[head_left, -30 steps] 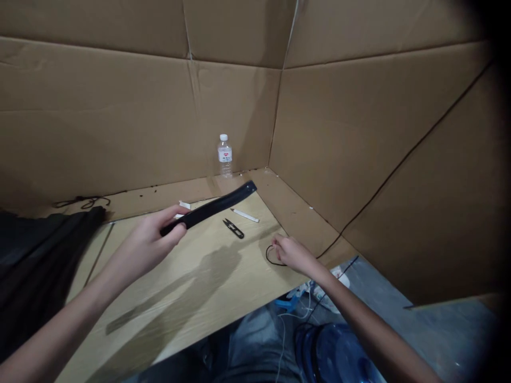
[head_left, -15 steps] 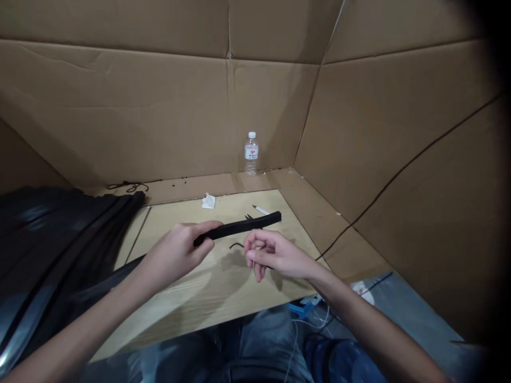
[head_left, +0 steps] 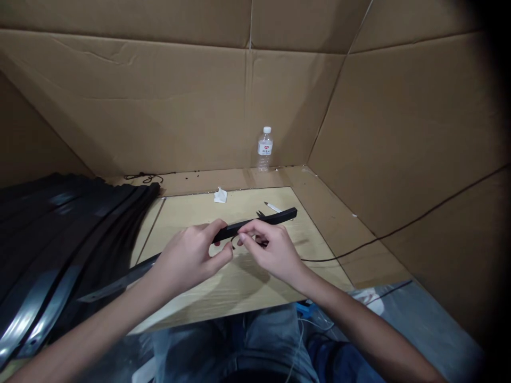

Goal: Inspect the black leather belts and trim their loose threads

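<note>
My left hand is closed round the near end of a long flat black strip, which juts out to the right above the pale wooden board. My right hand meets it at the strip's middle, fingers pinched on a thin black cord that trails off to the right. Just behind the strip, small black snips and a white pen lie on the board, partly hidden.
A pile of long black strips fills the left side. A water bottle stands at the back by the cardboard wall. A crumpled white scrap lies on the board. My knees in jeans are below the board's front edge.
My right hand lifted the black cord from the board's right side and came across to the strip. My left hand lowered the strip and brought it nearer. The view swung to the left.
</note>
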The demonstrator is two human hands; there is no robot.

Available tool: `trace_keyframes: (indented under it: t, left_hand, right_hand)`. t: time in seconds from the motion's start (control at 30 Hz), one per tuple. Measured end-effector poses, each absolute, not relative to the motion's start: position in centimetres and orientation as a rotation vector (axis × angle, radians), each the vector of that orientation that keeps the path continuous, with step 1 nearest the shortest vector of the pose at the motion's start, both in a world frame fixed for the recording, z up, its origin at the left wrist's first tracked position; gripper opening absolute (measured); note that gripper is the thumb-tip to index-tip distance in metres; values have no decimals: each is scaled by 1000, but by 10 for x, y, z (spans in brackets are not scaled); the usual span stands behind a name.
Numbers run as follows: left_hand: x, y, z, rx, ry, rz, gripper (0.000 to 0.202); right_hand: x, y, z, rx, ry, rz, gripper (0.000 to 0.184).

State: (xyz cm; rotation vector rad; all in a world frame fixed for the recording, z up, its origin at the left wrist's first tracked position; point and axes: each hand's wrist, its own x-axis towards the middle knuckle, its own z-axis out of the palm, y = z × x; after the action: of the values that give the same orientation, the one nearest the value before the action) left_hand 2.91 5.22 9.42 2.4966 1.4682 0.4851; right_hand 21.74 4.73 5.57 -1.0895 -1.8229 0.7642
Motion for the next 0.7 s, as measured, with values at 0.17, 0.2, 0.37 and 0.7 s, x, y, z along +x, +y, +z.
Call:
trace_keyframes:
  t: [0.17, 0.2, 0.37, 0.7]
  left_hand:
    - [29, 52, 88, 2534, 1460, 504, 36]
    - [30, 51, 88, 2542, 1458, 510, 36]
    - [32, 49, 85, 2568, 1500, 542, 30]
    - [29, 49, 85, 2659, 1509, 612, 27]
  right_hand:
    - [214, 46, 54, -1165, -1855, 532, 17]
    - [213, 45, 53, -1170, -1853, 494, 17]
    - [212, 45, 50, -1146, -1834, 430, 16]
    - [212, 39, 54, -1120, -1828, 440, 17]
